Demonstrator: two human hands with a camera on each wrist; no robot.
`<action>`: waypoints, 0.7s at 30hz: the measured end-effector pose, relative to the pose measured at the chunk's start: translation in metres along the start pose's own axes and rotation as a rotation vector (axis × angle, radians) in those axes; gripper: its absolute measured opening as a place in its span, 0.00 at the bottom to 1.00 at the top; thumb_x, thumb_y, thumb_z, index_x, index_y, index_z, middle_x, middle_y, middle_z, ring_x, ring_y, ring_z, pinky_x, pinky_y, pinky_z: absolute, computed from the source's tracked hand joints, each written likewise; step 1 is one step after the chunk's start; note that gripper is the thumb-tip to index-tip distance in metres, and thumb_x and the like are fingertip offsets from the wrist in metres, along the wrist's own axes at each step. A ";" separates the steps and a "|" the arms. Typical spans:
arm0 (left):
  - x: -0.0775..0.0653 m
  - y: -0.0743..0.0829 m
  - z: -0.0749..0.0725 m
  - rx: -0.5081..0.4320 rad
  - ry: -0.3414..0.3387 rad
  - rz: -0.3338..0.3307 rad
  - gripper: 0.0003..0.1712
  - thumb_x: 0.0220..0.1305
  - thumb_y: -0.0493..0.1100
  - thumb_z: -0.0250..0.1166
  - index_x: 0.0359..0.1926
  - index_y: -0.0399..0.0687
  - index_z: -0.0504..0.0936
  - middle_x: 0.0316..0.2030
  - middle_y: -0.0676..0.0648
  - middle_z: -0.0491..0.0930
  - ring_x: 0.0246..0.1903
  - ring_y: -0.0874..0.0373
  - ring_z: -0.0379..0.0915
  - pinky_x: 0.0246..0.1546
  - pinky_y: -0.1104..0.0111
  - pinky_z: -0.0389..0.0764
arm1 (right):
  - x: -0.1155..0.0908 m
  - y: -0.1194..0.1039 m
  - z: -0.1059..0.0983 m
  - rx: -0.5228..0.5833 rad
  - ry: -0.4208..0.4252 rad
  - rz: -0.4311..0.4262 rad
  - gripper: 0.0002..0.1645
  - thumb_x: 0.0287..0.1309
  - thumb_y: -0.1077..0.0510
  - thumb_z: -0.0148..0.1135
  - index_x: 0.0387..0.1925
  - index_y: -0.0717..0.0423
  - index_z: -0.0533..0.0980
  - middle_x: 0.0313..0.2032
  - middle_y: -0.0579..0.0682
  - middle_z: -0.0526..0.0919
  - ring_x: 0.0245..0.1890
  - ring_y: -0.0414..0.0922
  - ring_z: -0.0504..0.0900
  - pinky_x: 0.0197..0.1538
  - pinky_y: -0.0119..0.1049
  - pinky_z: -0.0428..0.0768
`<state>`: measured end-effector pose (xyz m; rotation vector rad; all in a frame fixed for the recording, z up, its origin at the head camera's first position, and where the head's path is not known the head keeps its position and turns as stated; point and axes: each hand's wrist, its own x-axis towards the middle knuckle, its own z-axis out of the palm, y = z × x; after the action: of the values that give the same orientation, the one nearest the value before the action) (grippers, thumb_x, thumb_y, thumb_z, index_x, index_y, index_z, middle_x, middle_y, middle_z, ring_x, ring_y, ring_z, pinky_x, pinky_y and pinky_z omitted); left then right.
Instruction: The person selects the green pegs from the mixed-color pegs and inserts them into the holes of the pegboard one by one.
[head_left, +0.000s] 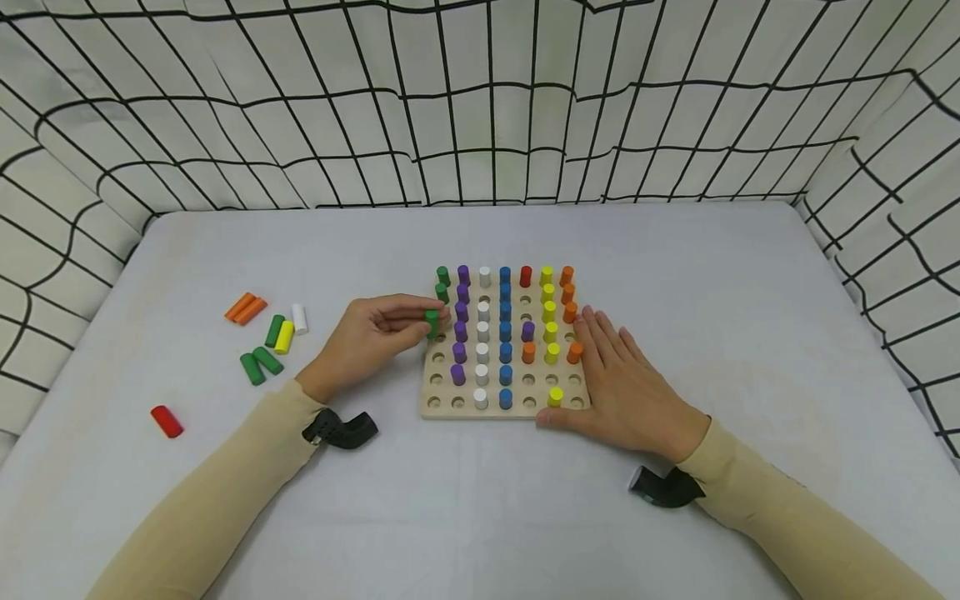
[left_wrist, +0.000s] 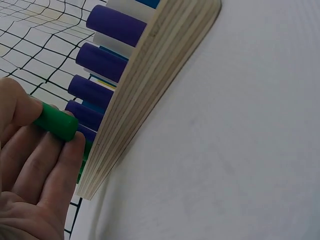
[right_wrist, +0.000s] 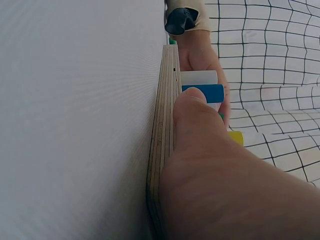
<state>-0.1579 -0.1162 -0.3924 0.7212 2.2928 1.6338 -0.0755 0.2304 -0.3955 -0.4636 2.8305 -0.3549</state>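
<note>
A wooden pegboard lies on the table with coloured pegs standing in columns. My left hand pinches a green peg between thumb and fingers, at the board's left edge. Two green pegs stand in the far end of the left column, and holes in front of them are bare. Purple pegs fill most of the column beside it. My right hand rests with straight fingers along the board's right edge, its thumb at the near corner; in the right wrist view the thumb lies against the board.
Left of the board lie loose pegs: two orange pegs, a white peg, a yellow peg and several green pegs. A red peg lies apart, nearer the left edge. Black netting over white walls surrounds the table.
</note>
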 end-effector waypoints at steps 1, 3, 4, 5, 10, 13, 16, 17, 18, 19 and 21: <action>0.000 -0.001 0.000 0.001 0.000 0.002 0.18 0.72 0.34 0.64 0.61 0.41 0.82 0.57 0.38 0.86 0.53 0.71 0.85 0.55 0.77 0.85 | 0.000 0.000 0.000 -0.001 -0.001 0.001 0.83 0.47 0.06 0.46 0.82 0.61 0.36 0.84 0.58 0.36 0.85 0.59 0.37 0.85 0.63 0.45; 0.000 -0.001 0.000 0.005 0.000 0.007 0.18 0.72 0.34 0.64 0.61 0.42 0.82 0.57 0.39 0.86 0.53 0.71 0.85 0.55 0.77 0.85 | 0.000 0.000 0.000 0.000 -0.004 0.002 0.83 0.47 0.06 0.46 0.82 0.61 0.36 0.84 0.58 0.36 0.85 0.59 0.37 0.85 0.63 0.44; 0.000 -0.001 0.000 0.009 0.001 0.009 0.18 0.72 0.34 0.64 0.61 0.42 0.82 0.57 0.39 0.86 0.53 0.71 0.85 0.55 0.77 0.85 | 0.000 0.000 0.000 0.001 -0.004 0.002 0.83 0.47 0.06 0.46 0.82 0.61 0.36 0.84 0.58 0.36 0.85 0.59 0.37 0.85 0.63 0.44; 0.001 -0.002 0.000 0.011 0.001 0.013 0.18 0.72 0.35 0.64 0.61 0.43 0.82 0.57 0.39 0.86 0.53 0.71 0.85 0.55 0.76 0.85 | 0.000 -0.001 0.000 0.002 -0.005 0.003 0.83 0.47 0.07 0.46 0.83 0.61 0.36 0.84 0.58 0.36 0.85 0.59 0.37 0.85 0.62 0.44; 0.001 -0.001 0.002 0.002 -0.006 0.019 0.18 0.72 0.34 0.64 0.60 0.42 0.82 0.58 0.39 0.86 0.54 0.71 0.85 0.55 0.75 0.85 | 0.001 0.000 0.001 0.000 -0.002 0.003 0.83 0.48 0.07 0.48 0.83 0.60 0.36 0.84 0.58 0.36 0.85 0.59 0.37 0.85 0.63 0.45; 0.002 -0.002 0.002 -0.011 -0.009 0.020 0.18 0.72 0.34 0.64 0.61 0.41 0.82 0.58 0.38 0.85 0.54 0.71 0.85 0.55 0.75 0.85 | 0.001 0.001 0.001 -0.003 0.000 0.002 0.83 0.47 0.07 0.48 0.83 0.60 0.37 0.84 0.58 0.37 0.85 0.59 0.37 0.85 0.63 0.45; 0.001 -0.002 0.003 -0.014 -0.004 0.018 0.18 0.72 0.34 0.65 0.61 0.41 0.82 0.58 0.39 0.86 0.54 0.70 0.85 0.55 0.75 0.85 | 0.001 0.002 0.001 -0.001 -0.002 0.000 0.83 0.46 0.06 0.47 0.83 0.60 0.36 0.84 0.58 0.36 0.85 0.60 0.37 0.85 0.63 0.44; 0.001 -0.003 0.003 -0.015 -0.002 0.017 0.18 0.72 0.34 0.65 0.61 0.41 0.82 0.58 0.39 0.86 0.54 0.70 0.85 0.55 0.75 0.85 | 0.001 0.001 0.001 0.000 -0.003 0.000 0.84 0.46 0.06 0.47 0.83 0.60 0.36 0.84 0.58 0.36 0.85 0.59 0.37 0.85 0.63 0.44; 0.001 -0.003 0.003 -0.014 0.000 0.018 0.18 0.72 0.34 0.65 0.60 0.41 0.82 0.58 0.39 0.86 0.54 0.70 0.85 0.55 0.75 0.85 | 0.001 0.001 0.001 0.000 -0.003 -0.001 0.84 0.46 0.06 0.46 0.83 0.60 0.36 0.84 0.58 0.37 0.85 0.60 0.37 0.85 0.63 0.44; 0.001 -0.004 0.003 -0.014 0.002 0.020 0.18 0.72 0.34 0.65 0.60 0.41 0.82 0.59 0.39 0.85 0.54 0.70 0.85 0.55 0.75 0.85 | 0.001 0.001 0.001 0.002 -0.005 0.001 0.84 0.46 0.06 0.46 0.83 0.60 0.36 0.84 0.58 0.36 0.85 0.59 0.37 0.85 0.63 0.44; 0.000 -0.004 0.004 -0.012 0.004 0.022 0.18 0.71 0.34 0.65 0.60 0.41 0.82 0.59 0.39 0.85 0.54 0.70 0.85 0.55 0.75 0.85 | 0.001 0.001 0.001 0.004 -0.006 0.000 0.83 0.47 0.07 0.47 0.83 0.60 0.37 0.84 0.59 0.37 0.85 0.60 0.37 0.85 0.63 0.44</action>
<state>-0.1571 -0.1142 -0.3973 0.7441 2.2835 1.6583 -0.0765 0.2307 -0.3969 -0.4635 2.8237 -0.3585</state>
